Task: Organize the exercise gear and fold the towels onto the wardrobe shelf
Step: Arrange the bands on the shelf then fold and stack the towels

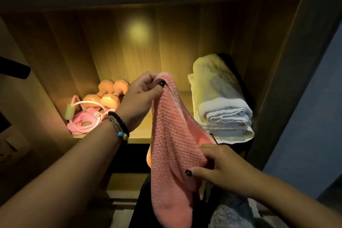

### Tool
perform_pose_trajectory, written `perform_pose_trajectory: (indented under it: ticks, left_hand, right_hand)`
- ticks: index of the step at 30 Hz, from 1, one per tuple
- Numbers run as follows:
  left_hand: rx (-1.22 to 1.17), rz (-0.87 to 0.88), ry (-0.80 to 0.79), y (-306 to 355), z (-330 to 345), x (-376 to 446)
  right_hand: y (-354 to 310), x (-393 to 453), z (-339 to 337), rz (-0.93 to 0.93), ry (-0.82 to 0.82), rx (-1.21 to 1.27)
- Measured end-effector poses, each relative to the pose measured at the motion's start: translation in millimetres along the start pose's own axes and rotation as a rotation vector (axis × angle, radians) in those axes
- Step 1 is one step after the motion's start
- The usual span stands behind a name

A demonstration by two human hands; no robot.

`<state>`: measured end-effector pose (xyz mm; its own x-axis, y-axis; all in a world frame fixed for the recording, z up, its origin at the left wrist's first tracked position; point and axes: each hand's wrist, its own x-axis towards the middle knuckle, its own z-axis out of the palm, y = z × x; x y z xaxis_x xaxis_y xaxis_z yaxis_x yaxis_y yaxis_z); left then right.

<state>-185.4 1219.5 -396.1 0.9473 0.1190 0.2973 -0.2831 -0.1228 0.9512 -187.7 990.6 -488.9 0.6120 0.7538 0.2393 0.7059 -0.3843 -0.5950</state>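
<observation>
Clearly, a pink waffle-textured towel was held up in front of the lit wooden wardrobe shelf, hanging lengthwise below the shelf's front edge. Its upper corner was pinched between the thumb and curled fingers of the left hand, which was raised in front of the shelf's middle. Its right edge, lower down, was gripped by the right hand, thumb on the near face and fingers curled behind the fabric. The two hands were kept apart, the left high and the right low, with the cloth stretched slackly between them. Dark beaded bracelets were worn on the left wrist.

On the shelf, to the left of the towel, two orange dumbbells were laid side by side toward the back. Just in front of them, near the shelf's left front corner, a pink skipping rope with pink handles was bundled, one pale green piece showing at its left. To the right of the towel, a folded white terry towel was stacked on the shelf, its layered edges turned toward the front; something dark was seen behind and beneath it, perhaps another folded cloth, though the dim light made that hard to tell. A round patch of warm light was cast on the shelf's back panel.
</observation>
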Motion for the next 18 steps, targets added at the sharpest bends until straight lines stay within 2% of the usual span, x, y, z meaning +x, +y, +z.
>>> perform_pose_trajectory:
  ticks: [3,5,9,13,16,18]
  left_hand:
    - [-0.120,-0.006,0.071,19,-18,18]
    - [-0.104,0.030,0.138,29,-35,25]
    - [0.153,0.107,0.220,37,-69,23]
    - [0.601,0.137,0.162,31,-88,11]
    - [0.693,0.125,0.175,21,-94,5]
    - [0.684,0.109,0.193,13,-93,3]
  right_hand:
    - [16,4,-20,0.086,-0.025,-0.143]
    - [29,3,-35,0.162,-0.024,-0.253]
    - [49,1,-70,0.248,0.008,-0.430]
    - [51,1,-108,0.247,0.075,-0.606]
    - [46,3,-126,0.286,0.176,-0.722]
    - [41,4,-131,0.327,0.301,-0.749]
